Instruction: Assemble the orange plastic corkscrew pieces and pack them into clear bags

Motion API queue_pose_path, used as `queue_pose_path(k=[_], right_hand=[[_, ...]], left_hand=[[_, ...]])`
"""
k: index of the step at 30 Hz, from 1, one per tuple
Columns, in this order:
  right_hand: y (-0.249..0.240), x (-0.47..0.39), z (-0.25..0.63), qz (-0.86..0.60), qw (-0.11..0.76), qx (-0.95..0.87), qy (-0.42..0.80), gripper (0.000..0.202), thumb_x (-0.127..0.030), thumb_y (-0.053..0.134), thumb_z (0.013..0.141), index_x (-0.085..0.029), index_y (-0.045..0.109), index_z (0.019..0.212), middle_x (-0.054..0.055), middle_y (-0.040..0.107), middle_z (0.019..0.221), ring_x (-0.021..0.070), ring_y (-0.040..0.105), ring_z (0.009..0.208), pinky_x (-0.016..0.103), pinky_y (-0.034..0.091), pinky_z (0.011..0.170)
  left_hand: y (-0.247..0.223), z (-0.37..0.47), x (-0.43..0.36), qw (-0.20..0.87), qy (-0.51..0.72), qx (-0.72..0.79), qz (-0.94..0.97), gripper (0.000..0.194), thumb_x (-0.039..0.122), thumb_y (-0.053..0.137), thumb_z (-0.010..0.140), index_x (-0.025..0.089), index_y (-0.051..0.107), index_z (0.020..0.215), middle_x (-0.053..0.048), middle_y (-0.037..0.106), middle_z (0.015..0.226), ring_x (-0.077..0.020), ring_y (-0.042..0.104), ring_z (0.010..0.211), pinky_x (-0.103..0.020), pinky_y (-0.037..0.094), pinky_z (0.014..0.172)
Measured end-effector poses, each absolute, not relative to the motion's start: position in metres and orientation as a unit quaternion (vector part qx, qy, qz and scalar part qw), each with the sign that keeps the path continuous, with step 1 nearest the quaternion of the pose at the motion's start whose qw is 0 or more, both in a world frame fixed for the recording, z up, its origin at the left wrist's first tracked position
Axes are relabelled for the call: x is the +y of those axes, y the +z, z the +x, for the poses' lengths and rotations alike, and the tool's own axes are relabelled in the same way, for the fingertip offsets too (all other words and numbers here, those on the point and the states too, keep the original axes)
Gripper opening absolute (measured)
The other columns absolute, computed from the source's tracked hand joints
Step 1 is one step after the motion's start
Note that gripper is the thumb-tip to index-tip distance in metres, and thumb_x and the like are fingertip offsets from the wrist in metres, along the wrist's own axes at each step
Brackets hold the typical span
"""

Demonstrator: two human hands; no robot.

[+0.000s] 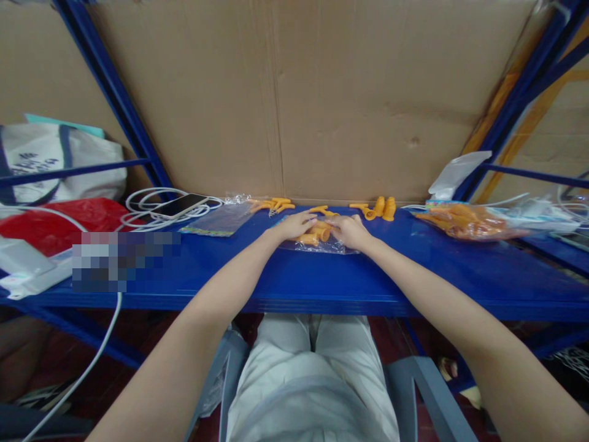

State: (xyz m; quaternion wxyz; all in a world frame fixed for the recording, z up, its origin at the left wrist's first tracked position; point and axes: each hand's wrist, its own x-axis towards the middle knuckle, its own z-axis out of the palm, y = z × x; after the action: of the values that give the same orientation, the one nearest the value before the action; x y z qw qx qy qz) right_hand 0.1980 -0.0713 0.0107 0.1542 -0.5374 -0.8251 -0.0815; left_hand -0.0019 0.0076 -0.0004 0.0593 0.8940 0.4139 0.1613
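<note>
On the blue shelf in front of me, several orange plastic pieces (309,238) with hollow, tube-like ends lie on or in a clear plastic bag (338,247). My left hand (297,226) rests at their left side, fingers stretched out and touching the pieces. At their right side my right hand (352,233) has its fingers curled in by the bag; what they grip is hidden. Just behind the hands lies another orange piece (322,210). Farther left are several orange handle-like pieces (278,204), with small metal bits beside them.
Orange cylinders (384,209) stand at the back beside another orange piece. To the right lies a filled bag of orange parts (464,221). A flat clear bag (225,218), a phone (181,205), coiled white cable (138,199) and a red bag (59,224) occupy the left. Cardboard (322,110) closes the back.
</note>
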Motion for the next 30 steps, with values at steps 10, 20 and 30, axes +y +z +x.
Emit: queue_pose_path(k=[10, 20, 30], right_hand=[[0.027, -0.085, 0.201, -0.579, 0.092, -0.796, -0.151, 0.040, -0.036, 0.049, 0.098, -0.014, 0.068, 0.125, 0.019, 0.065, 0.129, 0.0315, 0.060, 0.117, 0.041, 0.047, 0.091], [0.021, -0.078, 0.207, -0.629, 0.084, -0.767, -0.099, 0.045, -0.045, 0.051, 0.097, -0.011, 0.071, 0.119, 0.022, 0.069, 0.115, 0.0305, 0.068, 0.104, 0.036, 0.051, 0.087], [-0.002, -0.044, 0.212, -0.562, 0.317, -0.761, 0.072, 0.013, -0.012, 0.065, 0.072, -0.017, 0.069, 0.083, 0.007, 0.074, 0.093, 0.0218, 0.069, 0.086, 0.032, 0.054, 0.081]], left_hand=[[0.002, -0.005, 0.005, 0.090, 0.144, 0.416, 0.893, 0.051, 0.043, 0.035, 0.099, 0.020, 0.061, 0.136, -0.003, 0.060, 0.141, -0.0209, 0.052, 0.135, -0.028, 0.037, 0.112], [0.002, -0.002, 0.005, 0.053, 0.104, 0.508, 0.854, 0.063, 0.049, 0.027, 0.100, 0.012, 0.044, 0.149, -0.010, 0.042, 0.155, -0.0234, 0.038, 0.145, -0.032, 0.028, 0.119], [0.002, -0.005, 0.007, 0.064, 0.151, 0.527, 0.834, 0.065, 0.046, 0.019, 0.101, 0.009, 0.041, 0.149, -0.012, 0.042, 0.155, -0.0210, 0.038, 0.145, -0.030, 0.027, 0.119]])
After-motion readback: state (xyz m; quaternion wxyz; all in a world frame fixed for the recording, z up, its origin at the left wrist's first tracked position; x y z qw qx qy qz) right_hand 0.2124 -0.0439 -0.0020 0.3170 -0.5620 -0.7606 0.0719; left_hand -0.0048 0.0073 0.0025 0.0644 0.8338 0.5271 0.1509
